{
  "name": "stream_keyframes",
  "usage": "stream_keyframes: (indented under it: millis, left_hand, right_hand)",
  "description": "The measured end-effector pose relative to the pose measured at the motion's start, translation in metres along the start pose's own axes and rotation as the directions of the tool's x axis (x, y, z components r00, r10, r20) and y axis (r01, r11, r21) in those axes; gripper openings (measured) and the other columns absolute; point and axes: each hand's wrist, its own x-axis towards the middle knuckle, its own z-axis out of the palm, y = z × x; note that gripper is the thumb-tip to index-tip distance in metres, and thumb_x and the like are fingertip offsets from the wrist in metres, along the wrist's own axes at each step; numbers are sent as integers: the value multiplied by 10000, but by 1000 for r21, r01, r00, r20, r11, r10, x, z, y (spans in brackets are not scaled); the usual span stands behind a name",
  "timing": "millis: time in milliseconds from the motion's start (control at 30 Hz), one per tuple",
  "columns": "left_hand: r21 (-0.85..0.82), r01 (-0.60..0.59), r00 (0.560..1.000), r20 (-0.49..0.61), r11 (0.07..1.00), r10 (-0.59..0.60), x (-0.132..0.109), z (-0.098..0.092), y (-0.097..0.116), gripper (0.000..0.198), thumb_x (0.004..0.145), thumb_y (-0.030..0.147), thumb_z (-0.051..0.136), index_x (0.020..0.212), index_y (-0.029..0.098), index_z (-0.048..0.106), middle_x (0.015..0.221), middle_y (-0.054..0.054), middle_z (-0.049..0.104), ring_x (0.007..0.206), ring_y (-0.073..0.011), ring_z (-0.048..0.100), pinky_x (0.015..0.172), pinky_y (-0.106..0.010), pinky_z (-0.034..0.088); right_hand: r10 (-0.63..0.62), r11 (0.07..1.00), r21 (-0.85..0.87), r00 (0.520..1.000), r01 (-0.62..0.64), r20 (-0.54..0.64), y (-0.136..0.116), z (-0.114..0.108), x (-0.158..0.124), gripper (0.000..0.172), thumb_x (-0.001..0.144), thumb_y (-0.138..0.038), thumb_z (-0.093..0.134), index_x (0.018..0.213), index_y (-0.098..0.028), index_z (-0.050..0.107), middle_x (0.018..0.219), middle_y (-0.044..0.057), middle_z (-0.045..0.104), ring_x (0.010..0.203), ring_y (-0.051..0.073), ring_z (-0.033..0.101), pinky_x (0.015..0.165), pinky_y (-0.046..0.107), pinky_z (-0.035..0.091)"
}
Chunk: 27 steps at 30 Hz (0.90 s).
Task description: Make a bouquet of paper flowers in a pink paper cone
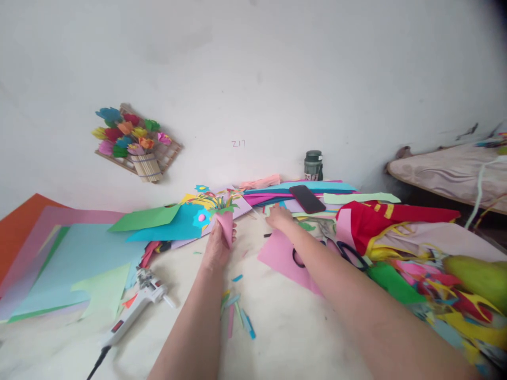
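Note:
In the head view my left hand (pixel 218 245) is wrapped round a pink paper cone (pixel 225 227) near the middle. Green paper leaves (pixel 225 207) stick out of the cone's top. My right hand (pixel 278 216) reaches over the paper strips at the back, its fingers bent down; whether they pinch anything is too small to tell. A blue paper flower (pixel 202 217) with a pink centre lies just left of the cone. Under my right forearm are a pink sheet (pixel 283 258) and scissors with dark handles (pixel 352 255).
A white glue gun (pixel 132 316) lies at the left by coloured sheets (pixel 87 253). A phone (pixel 307 199) and a dark green jar (pixel 313 165) are at the back. Paper scraps (pixel 455 295) pile at the right; small strips (pixel 240 311) lie in front.

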Motion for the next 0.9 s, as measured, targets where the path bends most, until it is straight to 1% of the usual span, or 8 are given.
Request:
stream_keyframes:
  millis: [100, 200, 300, 400, 567, 667, 800, 900]
  left_hand:
    - [10, -2, 1000, -7, 1000, 2, 0, 0, 0, 544, 649, 595, 690, 948, 147, 608, 697, -27, 656, 529, -92, 566, 451, -181, 426]
    - [4, -6, 1000, -2, 1000, 6, 1, -1, -1, 551, 633, 590, 705, 950, 149, 612, 709, -29, 659, 539, -93, 570, 457, -181, 433]
    - [2, 4, 1000, -3, 1000, -4, 1, -1, -1, 541, 635, 578, 710, 951, 149, 612, 718, -30, 662, 546, -94, 576, 456, -181, 434]
    - [3, 6, 1000, -10, 1000, -6, 0, -1, -2, 546, 632, 572, 717, 962, 152, 607, 720, -28, 663, 543, -94, 577, 455, -180, 434]
    - [9, 17, 1000, -8, 1000, -17, 0, -2, -2, 540, 643, 574, 708, 960, 149, 609, 729, -30, 664, 540, -89, 574, 457, -176, 438]
    - [20, 23, 1000, -11, 1000, -23, 0, -2, -2, 549, 631, 585, 710, 950, 149, 611, 721, -30, 664, 523, -85, 563, 454, -178, 439]
    - [14, 19, 1000, 10, 1000, -19, -1, -2, -2, 550, 632, 583, 712, 955, 150, 609, 727, -29, 661, 533, -87, 564, 456, -180, 442]
    - [3, 17, 1000, 10, 1000, -17, -1, -2, -2, 538, 645, 577, 705, 964, 154, 608, 733, -26, 661, 541, -87, 568, 454, -177, 440]
  right_hand:
    - [-43, 996, -82, 998, 46, 35, -1, -3, -3, 361, 831, -266, 491, 1122, -120, 647, 1308, 163, 534, 1274, 290, 403, 1023, 383, 305]
    - [-61, 988, -138, 993, 74, 97, 4, -4, -3, 471, 870, -337, 454, 1265, -96, 544, 1424, 168, 414, 1334, 290, 320, 1083, 440, 210]
    - [-69, 981, -167, 983, 98, 169, 11, -3, -2, 562, 898, -389, 403, 1373, -89, 413, 1486, 168, 318, 1356, 283, 293, 1083, 482, 206]
    - [-85, 975, -184, 976, 123, 203, 15, -2, 0, 550, 907, -395, 376, 1382, -118, 397, 1490, 157, 313, 1368, 273, 273, 1065, 495, 235]
    - [-105, 965, -215, 971, 152, 216, 16, -2, 1, 515, 912, -375, 372, 1364, -134, 419, 1480, 160, 328, 1364, 278, 280, 1062, 514, 229]
    - [-120, 958, -229, 967, 171, 223, 17, -4, 1, 502, 914, -365, 367, 1360, -139, 420, 1481, 154, 329, 1352, 274, 305, 1050, 514, 252]
    - [-144, 950, -240, 963, 198, 227, 18, -9, -1, 446, 916, -336, 349, 1293, -156, 504, 1413, 144, 434, 1281, 275, 409, 1013, 499, 300]
    - [-155, 945, -254, 965, 207, 211, 17, -12, -2, 427, 907, -348, 369, 1207, -140, 590, 1331, 168, 513, 1203, 300, 481, 976, 477, 333]
